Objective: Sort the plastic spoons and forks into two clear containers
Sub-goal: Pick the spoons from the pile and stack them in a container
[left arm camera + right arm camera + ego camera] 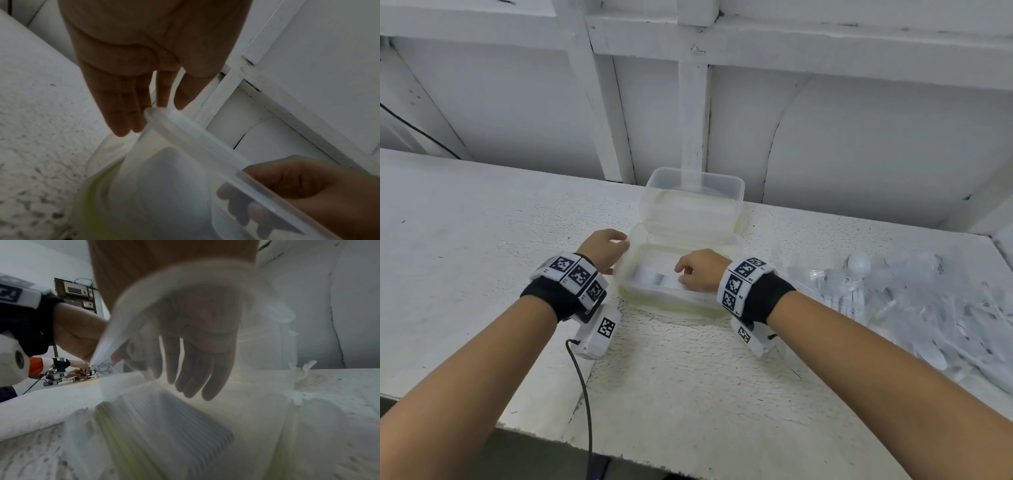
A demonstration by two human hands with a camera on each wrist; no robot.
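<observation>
Two clear containers stand one behind the other on the white table. The near container (681,303) (195,134) (127,305) holds a neat row of white plastic forks (655,277) (164,418). My right hand (698,270) (195,361) (308,186) reaches over the rim into it, fingers extended just above the forks and holding nothing. With straight fingers, my left hand (606,248) (127,97) touches the container's left far corner. The far container (736,186) looks empty.
A pile of white plastic cutlery in clear wrappers (893,301) lies on the table to the right. A black cable (582,394) runs off the front edge below my left wrist. A white wall backs the table. Another person's hands (78,368) work far off to the left.
</observation>
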